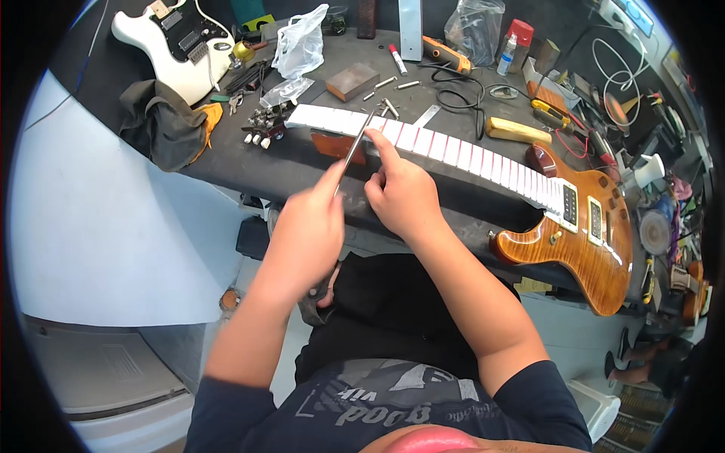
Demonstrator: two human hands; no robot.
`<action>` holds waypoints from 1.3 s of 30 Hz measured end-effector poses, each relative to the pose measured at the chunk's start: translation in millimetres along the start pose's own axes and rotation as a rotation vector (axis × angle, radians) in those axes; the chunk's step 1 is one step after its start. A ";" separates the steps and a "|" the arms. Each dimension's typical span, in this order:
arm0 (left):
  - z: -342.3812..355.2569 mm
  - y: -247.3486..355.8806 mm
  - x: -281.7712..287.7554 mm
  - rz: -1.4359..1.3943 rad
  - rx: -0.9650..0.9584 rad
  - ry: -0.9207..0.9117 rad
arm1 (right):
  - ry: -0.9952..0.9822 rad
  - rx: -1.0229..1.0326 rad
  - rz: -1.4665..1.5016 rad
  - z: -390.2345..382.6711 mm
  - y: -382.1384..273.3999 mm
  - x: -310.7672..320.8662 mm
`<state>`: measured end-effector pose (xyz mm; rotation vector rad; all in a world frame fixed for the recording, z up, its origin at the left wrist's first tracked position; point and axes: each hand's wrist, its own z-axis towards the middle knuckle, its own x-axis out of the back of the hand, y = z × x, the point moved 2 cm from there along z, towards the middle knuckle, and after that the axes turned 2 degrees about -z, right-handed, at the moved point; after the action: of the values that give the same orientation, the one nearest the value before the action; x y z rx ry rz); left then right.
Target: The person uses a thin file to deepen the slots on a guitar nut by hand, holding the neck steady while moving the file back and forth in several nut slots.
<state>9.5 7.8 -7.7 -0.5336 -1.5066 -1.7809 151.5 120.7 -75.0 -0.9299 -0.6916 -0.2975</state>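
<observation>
An amber, flame-patterned electric guitar [563, 253] lies across the bench, its body at the right. White tape strips cover its fretboard [453, 151], with the frets showing between them. My left hand [310, 230], slightly blurred, is closed around a slim metal file-like tool [355, 149] that slants up across the neck near the headstock end. My right hand [404, 192] reaches to the near edge of the neck. Its index finger is stretched out onto the fretboard beside the tool; the thumb stands apart and the other fingers curl, partly hidden. A reddish-brown block [328, 145] sits under the neck.
Behind the neck are a wooden block [352, 81], several small metal rods [408, 85], a red-capped marker [398, 60] and a yellow-handled tool [518, 130]. A white guitar body [158, 41] and dark cloth [160, 124] lie at the far left. Another person's legs [638, 366] show at right.
</observation>
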 end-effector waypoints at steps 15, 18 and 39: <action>-33.3 -3.6 -0.9 -0.037 0.062 0.025 | 0.043 0.006 -0.032 0.8 -0.6 -3.3; -24.4 2.1 0.1 -0.045 0.083 0.011 | 0.042 0.006 -0.035 -1.7 -2.1 -2.6; -54.6 -17.4 31.0 -0.282 0.226 0.019 | -0.005 -0.089 0.052 0.5 -10.1 0.7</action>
<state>-15.9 -52.2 -9.4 -0.1988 -1.8123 -1.7831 146.6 115.3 -68.0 -1.0321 -0.6616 -0.2816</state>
